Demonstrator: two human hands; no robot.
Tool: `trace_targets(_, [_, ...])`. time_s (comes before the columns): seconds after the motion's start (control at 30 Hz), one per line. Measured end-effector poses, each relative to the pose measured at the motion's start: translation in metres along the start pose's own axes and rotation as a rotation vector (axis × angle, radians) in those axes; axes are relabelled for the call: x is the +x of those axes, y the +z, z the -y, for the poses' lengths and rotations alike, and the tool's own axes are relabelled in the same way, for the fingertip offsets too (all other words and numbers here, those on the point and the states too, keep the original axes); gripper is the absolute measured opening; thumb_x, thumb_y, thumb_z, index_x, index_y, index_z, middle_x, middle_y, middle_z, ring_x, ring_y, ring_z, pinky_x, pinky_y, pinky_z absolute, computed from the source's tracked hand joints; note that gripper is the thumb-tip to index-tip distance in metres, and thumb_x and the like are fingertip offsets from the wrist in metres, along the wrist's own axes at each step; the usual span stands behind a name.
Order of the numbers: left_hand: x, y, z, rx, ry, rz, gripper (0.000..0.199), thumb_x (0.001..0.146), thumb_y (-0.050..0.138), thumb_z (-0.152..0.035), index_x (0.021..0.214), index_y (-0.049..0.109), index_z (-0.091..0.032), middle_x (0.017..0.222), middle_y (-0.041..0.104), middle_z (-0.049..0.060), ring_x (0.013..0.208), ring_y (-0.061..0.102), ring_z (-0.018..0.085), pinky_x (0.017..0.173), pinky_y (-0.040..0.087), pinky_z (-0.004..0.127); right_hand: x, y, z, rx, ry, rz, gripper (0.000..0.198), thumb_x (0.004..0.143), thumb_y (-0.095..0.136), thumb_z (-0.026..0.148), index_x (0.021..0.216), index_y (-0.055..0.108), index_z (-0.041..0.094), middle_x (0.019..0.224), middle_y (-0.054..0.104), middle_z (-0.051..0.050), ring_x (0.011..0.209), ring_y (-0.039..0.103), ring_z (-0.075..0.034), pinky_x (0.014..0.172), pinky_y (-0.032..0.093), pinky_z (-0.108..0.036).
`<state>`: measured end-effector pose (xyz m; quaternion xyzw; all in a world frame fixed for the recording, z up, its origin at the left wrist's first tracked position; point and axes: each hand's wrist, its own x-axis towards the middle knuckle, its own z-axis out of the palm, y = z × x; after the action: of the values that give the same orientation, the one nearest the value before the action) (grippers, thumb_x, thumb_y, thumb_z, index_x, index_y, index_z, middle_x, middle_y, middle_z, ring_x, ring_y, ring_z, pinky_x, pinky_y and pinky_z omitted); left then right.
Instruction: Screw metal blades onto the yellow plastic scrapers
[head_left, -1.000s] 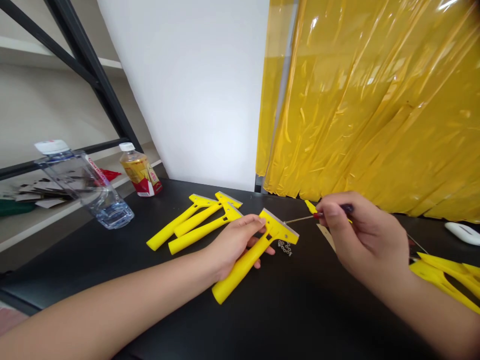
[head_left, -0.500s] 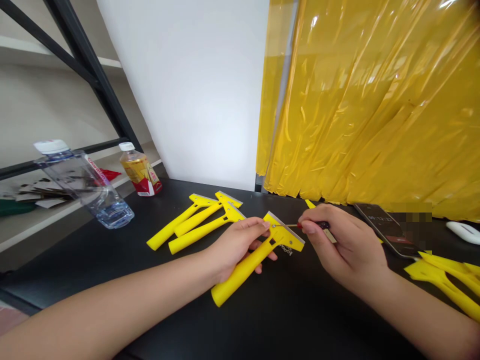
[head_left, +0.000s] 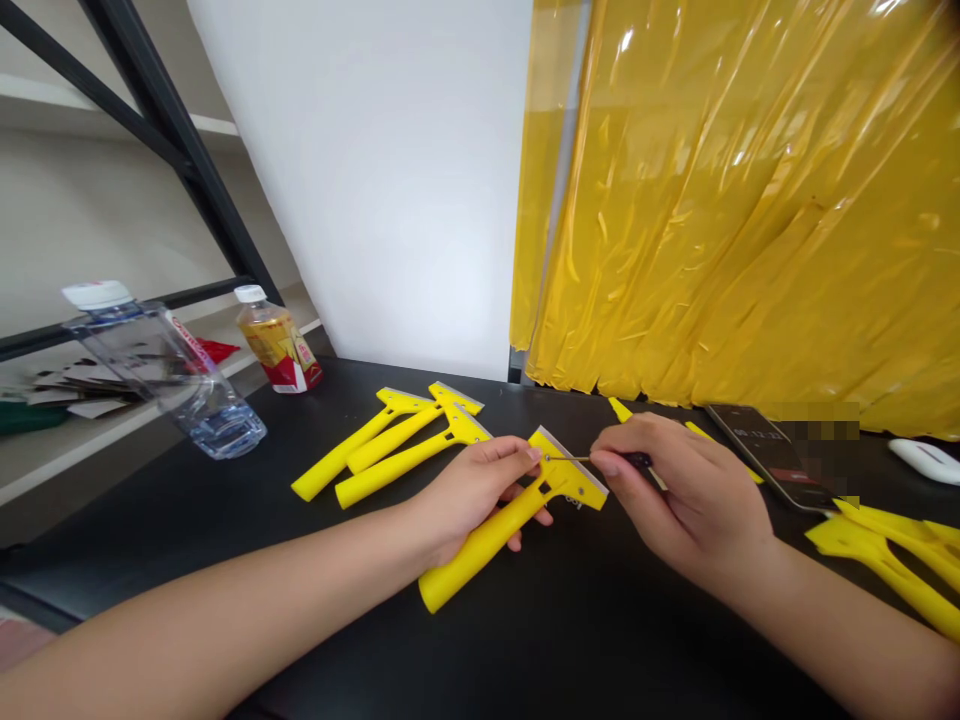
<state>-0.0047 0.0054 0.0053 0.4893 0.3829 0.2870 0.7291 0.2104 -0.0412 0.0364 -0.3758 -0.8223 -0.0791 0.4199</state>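
Black table (head_left: pixel 510 660): clear bottle (head_left: pixel 172 370) holds shallow liquid (head_left: pixel 229 432); left fingers (head_left: pixel 517 462) grip scraper (head_left: pixel 502 527).

A black tabletop (head_left: pixel 525 640) is spread across the lower frame. At the far left, a clear bottle (head_left: pixel 161 355) with a white cap is seen leaning leftward, some liquid held in its base. Just right of it, a smaller bottle (head_left: pixel 279 345) is wrapped in a yellow and red label. Behind them, pale shelves (head_left: pixel 45 92) are crossed by a dark metal frame (head_left: pixel 146 90); on the lower shelf, papers (head_left: pixel 97 390), a red item (head_left: pixel 219 350) and a green item (head_left: pixel 30 415) are laid. The upper centre is filled by a white panel (head_left: pixel 375 180), the upper right by wrinkled yellow plastic sheeting (head_left: pixel 750 220). At the right, digits are displayed on a dark phone (head_left: pixel 772 452), and a white rounded object (head_left: pixel 924 461) is placed near the edge.
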Motion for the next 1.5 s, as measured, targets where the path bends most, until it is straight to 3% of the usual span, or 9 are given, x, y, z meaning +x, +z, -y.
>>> trace_targets(0.43, [0.001, 0.000, 0.001, -0.009, -0.008, -0.014, 0.029, 0.091, 0.071, -0.047, 0.101, 0.065, -0.020, 0.095, 0.068, 0.006, 0.073, 0.074, 0.020, 0.039, 0.050, 0.021, 0.004, -0.003, -0.001, -0.161, -0.065, 0.098, 0.011, 0.102, 0.055, 0.020, 0.112, 0.054, 0.022, 0.096, 0.073, -0.006, 0.084, 0.068, -0.021, 0.076, 0.049, -0.035])
trace_targets(0.6, [0.002, -0.001, 0.001, -0.006, 0.010, -0.022, 0.028, 0.092, 0.070, -0.046, 0.100, 0.065, -0.020, 0.099, 0.069, 0.007, 0.077, 0.075, 0.022, 0.039, 0.049, 0.021, 0.011, -0.010, 0.005, -0.327, 0.066, 0.161, 0.015, 0.106, 0.047, 0.034, 0.097, 0.054, 0.023, 0.071, 0.068, -0.001, 0.053, 0.061, -0.019, 0.053, 0.038, -0.031])
trace_targets(0.73, [0.002, -0.001, 0.002, 0.013, 0.010, -0.026, 0.032, 0.089, 0.073, -0.049, 0.099, 0.066, -0.020, 0.096, 0.069, 0.007, 0.076, 0.076, 0.023, 0.039, 0.050, 0.022, 0.012, -0.016, 0.010, -0.366, 0.066, 0.233, 0.014, 0.106, 0.044, 0.032, 0.104, 0.054, 0.022, 0.079, 0.072, -0.005, 0.059, 0.067, -0.021, 0.053, 0.036, -0.031])
trace_targets(0.87, [0.001, 0.000, 0.003, 0.042, 0.009, -0.029, 0.032, 0.091, 0.071, -0.050, 0.099, 0.067, -0.020, 0.093, 0.071, 0.008, 0.075, 0.075, 0.022, 0.040, 0.051, 0.022, 0.012, -0.017, 0.016, -0.509, 0.020, 0.217, 0.024, 0.107, 0.042, 0.037, 0.089, 0.050, 0.024, 0.060, 0.061, 0.000, 0.045, 0.058, -0.020, 0.048, 0.027, -0.033])
trace_targets(1.07, [0.001, 0.002, 0.003, 0.049, 0.008, -0.037, 0.026, 0.096, 0.065, -0.045, 0.100, 0.066, -0.019, 0.093, 0.072, 0.008, 0.073, 0.074, 0.021, 0.039, 0.050, 0.022, 0.011, -0.017, 0.017, -0.574, 0.031, 0.230, 0.025, 0.105, 0.041, 0.038, 0.086, 0.047, 0.025, 0.055, 0.056, 0.001, 0.040, 0.053, -0.019, 0.046, 0.023, -0.032])
trace_targets(1.17, [0.001, 0.002, 0.002, 0.052, 0.010, -0.040, 0.027, 0.096, 0.066, -0.044, 0.101, 0.065, -0.018, 0.094, 0.072, 0.008, 0.073, 0.074, 0.021, 0.039, 0.051, 0.022, 0.011, -0.017, 0.016, -0.565, 0.039, 0.242, 0.020, 0.105, 0.042, 0.039, 0.092, 0.049, 0.024, 0.064, 0.063, -0.002, 0.046, 0.058, -0.020, 0.047, 0.024, -0.032])
trace_targets(1.27, [0.001, 0.002, 0.002, 0.059, 0.007, -0.035, 0.027, 0.095, 0.066, -0.044, 0.102, 0.066, -0.018, 0.096, 0.071, 0.008, 0.075, 0.074, 0.022, 0.039, 0.050, 0.022, 0.010, -0.017, 0.015, -0.578, 0.055, 0.252, 0.021, 0.104, 0.042, 0.039, 0.089, 0.047, 0.025, 0.055, 0.056, 0.001, 0.039, 0.051, -0.018, 0.046, 0.021, -0.032])
trace_targets(1.37, [0.001, 0.002, 0.002, 0.063, 0.005, -0.037, 0.027, 0.095, 0.066, -0.045, 0.103, 0.066, -0.019, 0.096, 0.072, 0.008, 0.075, 0.075, 0.022, 0.039, 0.050, 0.021, 0.011, -0.018, 0.015, -0.569, 0.048, 0.241, 0.022, 0.105, 0.041, 0.038, 0.091, 0.049, 0.024, 0.062, 0.062, -0.002, 0.045, 0.056, -0.018, 0.047, 0.024, -0.030])
trace_targets(1.5, [0.001, 0.002, 0.001, 0.069, 0.001, -0.034, 0.029, 0.095, 0.067, -0.046, 0.103, 0.067, -0.018, 0.095, 0.073, 0.009, 0.074, 0.074, 0.022, 0.039, 0.051, 0.021, 0.012, -0.020, 0.018, -0.635, 0.034, 0.276, 0.025, 0.105, 0.040, 0.037, 0.085, 0.048, 0.024, 0.052, 0.053, 0.003, 0.037, 0.048, -0.016, 0.045, 0.019, -0.029])
